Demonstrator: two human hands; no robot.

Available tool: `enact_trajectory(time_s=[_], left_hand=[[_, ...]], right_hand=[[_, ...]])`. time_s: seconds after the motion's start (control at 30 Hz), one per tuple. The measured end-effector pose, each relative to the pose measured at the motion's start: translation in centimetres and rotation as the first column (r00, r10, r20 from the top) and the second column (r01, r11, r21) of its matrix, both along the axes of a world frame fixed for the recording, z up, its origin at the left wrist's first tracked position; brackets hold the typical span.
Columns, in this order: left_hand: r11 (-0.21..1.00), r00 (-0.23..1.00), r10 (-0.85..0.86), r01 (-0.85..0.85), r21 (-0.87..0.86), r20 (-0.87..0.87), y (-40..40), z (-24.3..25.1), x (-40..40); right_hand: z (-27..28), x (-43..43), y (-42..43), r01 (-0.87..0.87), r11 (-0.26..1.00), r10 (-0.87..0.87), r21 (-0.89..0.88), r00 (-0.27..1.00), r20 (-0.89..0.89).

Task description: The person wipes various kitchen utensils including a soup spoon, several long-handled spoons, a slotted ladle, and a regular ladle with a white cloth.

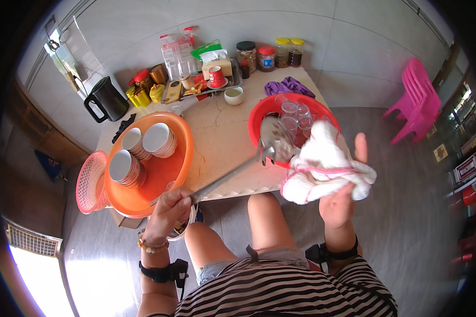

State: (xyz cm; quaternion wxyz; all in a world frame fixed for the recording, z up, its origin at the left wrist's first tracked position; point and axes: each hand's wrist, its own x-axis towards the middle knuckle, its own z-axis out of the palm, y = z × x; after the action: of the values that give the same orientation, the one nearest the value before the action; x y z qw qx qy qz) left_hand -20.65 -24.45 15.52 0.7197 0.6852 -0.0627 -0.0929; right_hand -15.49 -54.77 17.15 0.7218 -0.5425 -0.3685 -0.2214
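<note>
My left hand (170, 212) grips the long handle of a metal kitchen utensil (226, 176), a skimmer or turner. Its broad head is blurred and lies in front of the left side of a red plastic basin (254, 119). In my right hand (339, 204) is a crumpled white cloth (321, 166) with pink edging, overlapping the basin's lower right rim; its thumb sticks out. Clear drinking glasses (297, 115) fill much of the basin. Left of it, an orange basin (184, 158) holds stacks of bowls (158, 138), its near rim close to my left hand.
A pink mesh basket (89, 182) leans beside the orange basin. Behind stand a black kettle (107, 99), a metal tray (236, 81), a small bowl (233, 96), several jars (266, 58) and a purple cloth (289, 86). Pink plastic chairs (416, 99) are stacked at right.
</note>
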Motion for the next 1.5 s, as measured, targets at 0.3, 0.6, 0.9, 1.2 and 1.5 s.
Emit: enact_trajectory(time_s=[0.3, 0.6, 0.9, 1.2, 1.5], left_hand=[[0.987, 0.987, -0.059, 0.036, 0.154, 0.15, -1.7, 0.8, -3.1], [0.998, 0.984, 0.006, -0.017, 0.056, 0.179, -5.1, -0.8, -3.0], [0.992, 0.967, 0.033, -0.062, 0.11, 0.252, -7.3, 0.5, -2.1], [0.994, 0.972, 0.079, -0.093, 0.051, 0.222, -8.2, 0.7, -1.7], [0.991, 0.96, 0.135, -0.135, -0.014, 0.244, -8.3, 1.7, -1.2]], right_hand=[[1.4, 3.0, 2.8, 0.339, 0.904, -0.394, -0.261, 0.897, -0.2], [0.8, 1.7, 4.2, 0.414, 0.895, -0.358, 0.164, 0.888, -0.288], [-1.3, 1.0, 5.7, 0.774, 0.62, -0.669, -0.13, 0.608, 0.428], [-0.8, -1.8, 6.1, 0.504, 0.8, -0.353, -0.327, 0.835, 0.422], [-2.8, -3.4, 7.5, 0.228, 0.882, -0.015, -0.413, 0.888, 0.459]])
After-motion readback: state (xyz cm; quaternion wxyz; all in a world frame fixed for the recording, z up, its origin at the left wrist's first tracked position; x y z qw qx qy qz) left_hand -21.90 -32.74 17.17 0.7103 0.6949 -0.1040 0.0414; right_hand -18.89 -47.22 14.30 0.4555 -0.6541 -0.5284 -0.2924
